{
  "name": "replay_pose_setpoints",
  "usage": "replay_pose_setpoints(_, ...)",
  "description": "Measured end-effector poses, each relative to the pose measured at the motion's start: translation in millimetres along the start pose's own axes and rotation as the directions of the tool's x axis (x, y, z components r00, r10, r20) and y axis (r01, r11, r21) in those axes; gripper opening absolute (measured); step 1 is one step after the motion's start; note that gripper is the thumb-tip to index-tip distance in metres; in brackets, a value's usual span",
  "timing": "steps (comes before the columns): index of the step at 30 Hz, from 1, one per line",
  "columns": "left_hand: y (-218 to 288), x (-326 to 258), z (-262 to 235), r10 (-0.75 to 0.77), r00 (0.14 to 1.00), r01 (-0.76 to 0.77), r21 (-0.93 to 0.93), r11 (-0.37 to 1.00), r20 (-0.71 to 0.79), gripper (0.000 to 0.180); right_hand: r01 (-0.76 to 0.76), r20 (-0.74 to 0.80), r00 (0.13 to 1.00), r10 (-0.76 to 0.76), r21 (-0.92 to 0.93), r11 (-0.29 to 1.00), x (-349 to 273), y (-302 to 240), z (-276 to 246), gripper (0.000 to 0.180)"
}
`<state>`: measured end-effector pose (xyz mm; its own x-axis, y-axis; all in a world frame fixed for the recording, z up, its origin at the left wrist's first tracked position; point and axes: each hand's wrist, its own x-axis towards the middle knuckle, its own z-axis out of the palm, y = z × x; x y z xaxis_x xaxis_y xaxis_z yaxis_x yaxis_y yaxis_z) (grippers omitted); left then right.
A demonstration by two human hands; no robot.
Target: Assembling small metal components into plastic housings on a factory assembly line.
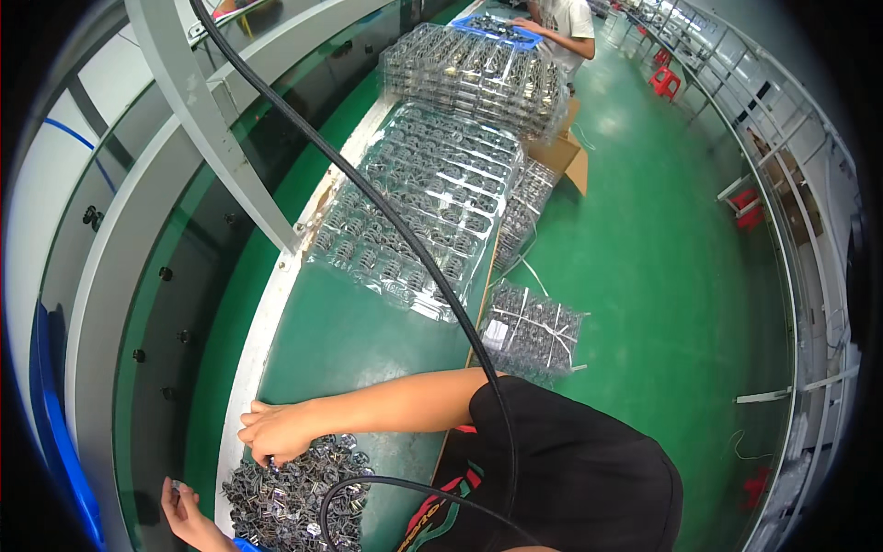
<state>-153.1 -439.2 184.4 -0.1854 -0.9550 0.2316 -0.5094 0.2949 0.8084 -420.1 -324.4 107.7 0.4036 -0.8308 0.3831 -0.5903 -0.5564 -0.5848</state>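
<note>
A heap of small dark metal clip-like parts [303, 501] lies on the green tabletop [368, 345] close to me. My right hand [278, 432] reaches across to the heap's far edge. Its fingers bend downward onto the parts, and whatever lies under the fingertips is hidden. At the lower left, my left hand [187, 517] is raised beyond the bench's white edge, beside the conveyor belt. A small greyish part [176, 485] shows between its thumb and fingers, its exact kind too small to tell.
The conveyor [152, 386] carries several spaced dark parts. Clear plastic trays [423, 198] filled with parts cover the bench, with stacked trays [474, 83] behind. A black cable [368, 189] crosses the view. A tied tray bundle [532, 327] sits right. Another person [566, 28] works at the far end.
</note>
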Motion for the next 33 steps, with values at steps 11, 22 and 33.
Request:
replay_pose_setpoints(11, 12, -84, 21, -0.057, 0.998, 0.06, -0.281, 0.958, 0.02, 0.036, -0.001, -0.227, 0.973, 0.037, 0.155, 0.988, 3, -15, -23, 0.017)
replay_pose_setpoints(22, 13, -106, 25, -0.068, 0.987, 0.128, -0.452, 0.883, 0.147, 0.052, 0.205, -0.386, 0.911, -0.143, 0.124, 0.971, 44, -62, -19, 0.008)
replay_pose_setpoints(33, 50, -85, 51, -0.24, 0.948, 0.318, -0.64, 0.699, 0.21, 0.045, -0.03, -0.243, 0.948, 0.204, 0.573, 0.819, 66, -52, -64, 0.012)
